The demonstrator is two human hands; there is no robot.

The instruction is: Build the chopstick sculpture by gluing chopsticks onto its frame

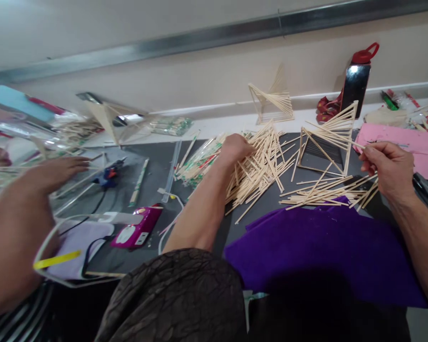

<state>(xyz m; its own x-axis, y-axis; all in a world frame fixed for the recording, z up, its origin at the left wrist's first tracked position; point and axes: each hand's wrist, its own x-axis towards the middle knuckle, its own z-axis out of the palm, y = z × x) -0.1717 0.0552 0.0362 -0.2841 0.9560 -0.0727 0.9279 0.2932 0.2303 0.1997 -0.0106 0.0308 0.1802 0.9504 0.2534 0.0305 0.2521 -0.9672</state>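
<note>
My right hand (388, 164) pinches the end of a thin wooden stick (355, 144), which points left toward a twisted stick frame (321, 142) on the dark table. My left hand (235, 148) reaches into the loose pile of wooden sticks (262, 175). Its fingers are curled down among the sticks, and their tips are hidden, so what they hold cannot be made out. Between the frame and a purple cloth (306, 251) lies a smaller spread of sticks (324, 192).
A co-worker's hand (53, 175) is at the left, near a blue glue gun (110, 175). A magenta power strip (137, 228) lies closer. Wrapped sticks (201, 161) lie beside the pile. Behind stand another stick frame (271, 99) and a dark bottle (356, 85); pink paper (421, 142) lies right.
</note>
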